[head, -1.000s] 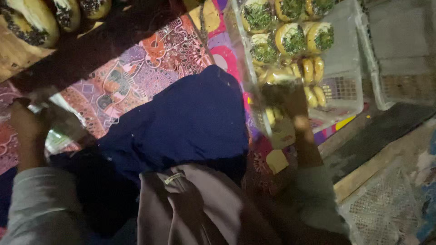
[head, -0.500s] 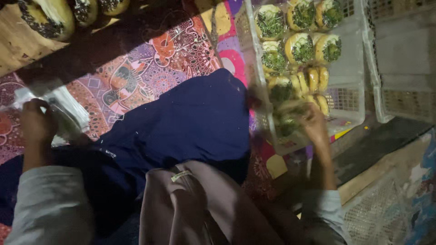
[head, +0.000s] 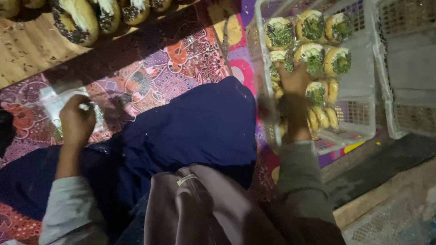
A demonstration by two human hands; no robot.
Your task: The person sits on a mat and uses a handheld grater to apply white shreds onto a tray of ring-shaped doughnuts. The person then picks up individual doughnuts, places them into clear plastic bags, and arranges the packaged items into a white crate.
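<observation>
Upper right of the frame, the right hand (head: 295, 81) rests spread on wrapped buns (head: 313, 54) in a white crate (head: 363, 113); they look soft, light, crushable, best cupped underneath. At left, the left hand (head: 76, 120) pinches a slippery clear bag (head: 54, 102).

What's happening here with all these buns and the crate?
A person sits over a patterned cloth. Their right hand reaches into a white plastic crate and rests among wrapped round buns with green topping. Their left hand grips a clear plastic bag lying on the cloth. More sprinkle-topped buns lie on a wooden board at the top left.
</observation>
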